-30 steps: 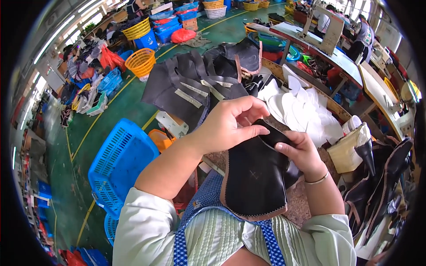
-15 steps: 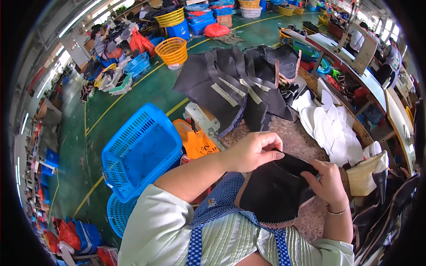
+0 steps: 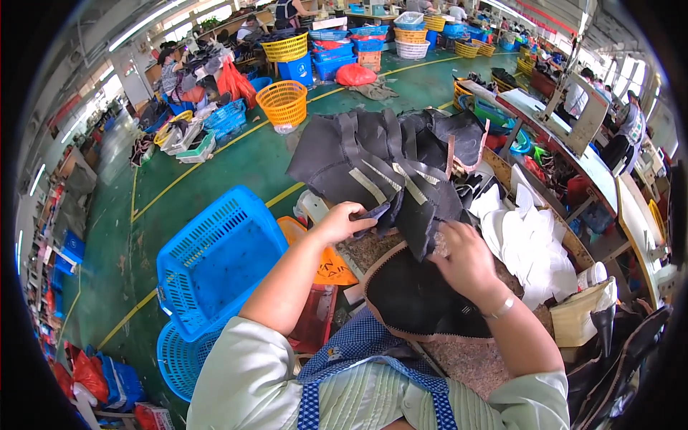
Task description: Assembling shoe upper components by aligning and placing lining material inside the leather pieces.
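Note:
A pile of dark grey sheet-material pieces, with pale tape strips on several of them, lies on the worktable in front of me. My left hand pinches the near left edge of this pile between thumb and fingers. At the pile's near right corner, my right hand has thumb and curled fingers closed around the end of a dark grey piece. Between my forearms, close to my body, a black piece with a stitched edge rests on the table, partly under my right hand.
White cut-out pieces are heaped at the right of the worktable. A beige block and dark boot-like pieces are at the right. Blue baskets stand at my left, near an orange bag.
Both hands have let go of the black stitched piece, which now lies flat on the table. My left hand moved left, and both hands now grasp the dark grey pile's near edge.

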A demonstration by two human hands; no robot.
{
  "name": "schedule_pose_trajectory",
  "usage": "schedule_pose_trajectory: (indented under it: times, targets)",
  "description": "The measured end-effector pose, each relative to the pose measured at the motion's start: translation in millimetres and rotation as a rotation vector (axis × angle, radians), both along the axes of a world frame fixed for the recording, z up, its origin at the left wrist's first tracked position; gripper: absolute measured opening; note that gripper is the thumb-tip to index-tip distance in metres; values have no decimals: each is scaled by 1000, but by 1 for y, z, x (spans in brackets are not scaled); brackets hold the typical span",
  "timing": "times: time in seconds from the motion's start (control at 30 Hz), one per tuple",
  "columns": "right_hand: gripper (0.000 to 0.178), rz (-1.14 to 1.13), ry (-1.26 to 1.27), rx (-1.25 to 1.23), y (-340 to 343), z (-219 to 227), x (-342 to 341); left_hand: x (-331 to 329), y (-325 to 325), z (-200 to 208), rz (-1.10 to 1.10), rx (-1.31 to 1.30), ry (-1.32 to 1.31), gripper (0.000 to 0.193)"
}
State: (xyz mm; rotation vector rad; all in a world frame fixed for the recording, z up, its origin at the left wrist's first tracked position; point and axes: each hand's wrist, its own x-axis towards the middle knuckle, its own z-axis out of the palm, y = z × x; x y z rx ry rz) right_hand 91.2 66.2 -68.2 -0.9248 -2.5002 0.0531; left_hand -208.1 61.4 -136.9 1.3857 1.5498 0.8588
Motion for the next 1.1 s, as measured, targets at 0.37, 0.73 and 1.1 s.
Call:
schedule_pose_trajectory:
  times: [0.37, 0.73, 1.1]
  targets:
    - [63, 206, -553, -13, 67, -74, -90, -121, -17, 75, 831, 650, -1290, 5]
    - [83, 529, 835, -1340, 24, -3, -104, 9, -64, 163, 226, 948, 481, 29]
    - [19, 128, 564, -1067, -56, 55, 23, 74, -82, 116, -582, 94, -283, 65]
